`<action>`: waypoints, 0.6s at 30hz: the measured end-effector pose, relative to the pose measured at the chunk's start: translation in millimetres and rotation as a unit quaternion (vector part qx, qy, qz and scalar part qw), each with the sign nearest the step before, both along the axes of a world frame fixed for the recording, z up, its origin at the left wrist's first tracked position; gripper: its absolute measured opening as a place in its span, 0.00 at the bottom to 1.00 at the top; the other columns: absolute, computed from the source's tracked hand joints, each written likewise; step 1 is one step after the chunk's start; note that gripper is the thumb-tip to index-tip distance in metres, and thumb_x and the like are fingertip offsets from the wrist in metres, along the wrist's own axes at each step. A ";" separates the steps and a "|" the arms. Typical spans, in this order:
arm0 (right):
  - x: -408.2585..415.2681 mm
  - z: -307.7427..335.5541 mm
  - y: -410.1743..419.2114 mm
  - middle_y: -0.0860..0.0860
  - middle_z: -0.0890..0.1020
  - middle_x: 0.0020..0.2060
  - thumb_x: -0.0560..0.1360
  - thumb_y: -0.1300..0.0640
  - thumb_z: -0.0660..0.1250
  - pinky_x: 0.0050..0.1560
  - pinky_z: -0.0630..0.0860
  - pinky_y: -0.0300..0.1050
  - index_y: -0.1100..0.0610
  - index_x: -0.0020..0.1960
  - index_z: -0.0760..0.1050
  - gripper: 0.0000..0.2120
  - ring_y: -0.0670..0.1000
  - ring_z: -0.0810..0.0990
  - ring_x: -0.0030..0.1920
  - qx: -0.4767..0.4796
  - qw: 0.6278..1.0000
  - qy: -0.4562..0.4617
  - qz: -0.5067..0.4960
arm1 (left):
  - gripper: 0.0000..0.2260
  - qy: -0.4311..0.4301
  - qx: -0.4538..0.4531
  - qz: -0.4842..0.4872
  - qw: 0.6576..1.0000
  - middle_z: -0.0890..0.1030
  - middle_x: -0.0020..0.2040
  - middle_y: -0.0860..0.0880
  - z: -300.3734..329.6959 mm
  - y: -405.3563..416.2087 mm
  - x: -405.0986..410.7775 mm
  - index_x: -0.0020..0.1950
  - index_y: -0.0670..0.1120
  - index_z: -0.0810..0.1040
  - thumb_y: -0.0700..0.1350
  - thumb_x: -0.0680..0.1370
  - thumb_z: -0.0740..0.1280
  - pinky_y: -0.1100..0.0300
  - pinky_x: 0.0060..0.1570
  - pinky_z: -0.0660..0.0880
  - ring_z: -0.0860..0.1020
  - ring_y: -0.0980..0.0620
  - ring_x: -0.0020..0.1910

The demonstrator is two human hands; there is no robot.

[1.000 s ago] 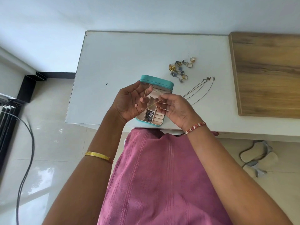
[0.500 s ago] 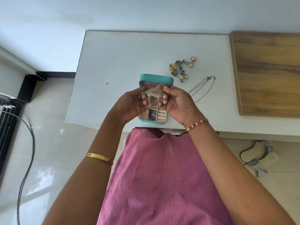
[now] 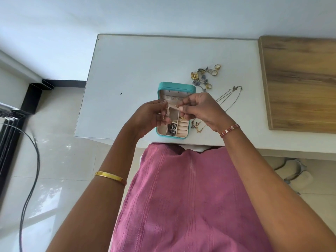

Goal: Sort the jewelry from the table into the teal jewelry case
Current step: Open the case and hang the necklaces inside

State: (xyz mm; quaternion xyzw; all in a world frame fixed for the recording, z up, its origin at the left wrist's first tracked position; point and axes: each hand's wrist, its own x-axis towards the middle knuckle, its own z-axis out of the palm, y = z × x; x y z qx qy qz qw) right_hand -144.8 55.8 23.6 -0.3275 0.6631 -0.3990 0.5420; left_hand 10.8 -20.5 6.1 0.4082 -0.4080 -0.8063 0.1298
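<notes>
Your hands have risen toward the lid of the teal jewelry case (image 3: 176, 86): right hand (image 3: 201, 110) and left hand (image 3: 148, 118) pinch a thin gold chain (image 3: 179, 109) (barely visible) over its compartments. Loose jewelry (image 3: 202, 77) lies beyond the case.

From where I stand, nothing here carries writing: no label, brand, number or sign can be read on anything in view.
</notes>
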 end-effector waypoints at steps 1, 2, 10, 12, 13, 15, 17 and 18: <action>-1.6 -0.1 0.3 0.57 0.79 0.32 0.73 0.70 0.66 0.31 0.75 0.33 0.60 0.42 0.76 0.07 0.50 0.75 0.31 0.008 1.000 0.009 0.016 | 0.10 0.008 0.009 0.009 1.000 0.73 0.26 0.52 -0.3 1.0 -0.5 0.40 0.43 0.72 0.39 0.80 0.57 0.62 0.32 0.77 0.76 0.54 0.26; -2.4 0.2 0.2 0.57 0.79 0.32 0.72 0.70 0.67 0.31 0.75 0.33 0.60 0.41 0.76 0.06 0.51 0.75 0.32 0.014 0.999 0.021 0.030 | 0.10 0.016 0.020 0.019 0.999 0.74 0.26 0.52 -0.4 2.8 -1.5 0.40 0.43 0.72 0.40 0.80 0.56 0.62 0.34 0.78 0.77 0.54 0.26; -13.8 -7.0 6.1 0.53 0.82 0.33 0.74 0.65 0.66 0.49 0.79 0.40 0.61 0.42 0.77 0.03 0.47 0.81 0.36 -0.039 0.998 -0.046 0.013 | 0.12 0.073 0.116 0.142 0.980 0.75 0.28 0.50 -5.6 6.3 0.3 0.38 0.44 0.71 0.43 0.80 0.56 0.58 0.41 0.78 0.79 0.52 0.31; -11.6 -6.6 4.2 0.51 0.82 0.32 0.75 0.68 0.62 0.48 0.80 0.41 0.62 0.41 0.76 0.06 0.50 0.81 0.37 -0.068 0.984 -0.159 -0.042 | 0.12 0.070 0.123 0.140 0.980 0.76 0.28 0.50 -6.6 9.4 2.3 0.39 0.44 0.71 0.43 0.80 0.56 0.58 0.43 0.79 0.80 0.52 0.32; -10.1 -6.0 2.7 0.51 0.82 0.31 0.76 0.68 0.61 0.47 0.80 0.41 0.62 0.40 0.75 0.08 0.51 0.81 0.37 -0.078 0.973 -0.204 -0.069 | 0.11 0.072 0.129 0.139 0.979 0.76 0.28 0.50 -6.8 11.7 2.5 0.39 0.44 0.71 0.43 0.80 0.56 0.58 0.44 0.79 0.80 0.52 0.33; -7.4 -4.2 0.1 0.50 0.82 0.30 0.76 0.68 0.60 0.45 0.79 0.43 0.61 0.39 0.76 0.10 0.49 0.80 0.34 -0.088 0.955 -0.261 -0.113 | 0.11 0.076 0.137 0.138 0.978 0.76 0.28 0.51 -6.7 16.2 2.1 0.39 0.44 0.72 0.42 0.80 0.56 0.58 0.45 0.79 0.81 0.53 0.34; -5.6 -2.5 -0.9 0.50 0.81 0.29 0.76 0.69 0.59 0.42 0.79 0.44 0.61 0.38 0.76 0.11 0.48 0.78 0.29 -0.089 0.942 -0.291 -0.142 | 0.11 0.077 0.146 0.136 0.977 0.77 0.29 0.50 -8.2 19.5 1.4 0.39 0.44 0.72 0.42 0.80 0.56 0.58 0.45 0.80 0.82 0.53 0.35; -4.6 -1.4 -1.1 0.50 0.81 0.28 0.76 0.69 0.59 0.40 0.80 0.44 0.62 0.38 0.76 0.11 0.47 0.77 0.28 -0.089 0.942 -0.290 -0.146 | 0.11 0.076 0.146 0.134 0.977 0.78 0.29 0.50 -8.8 20.4 1.1 0.40 0.44 0.73 0.42 0.80 0.56 0.59 0.45 0.80 0.82 0.53 0.35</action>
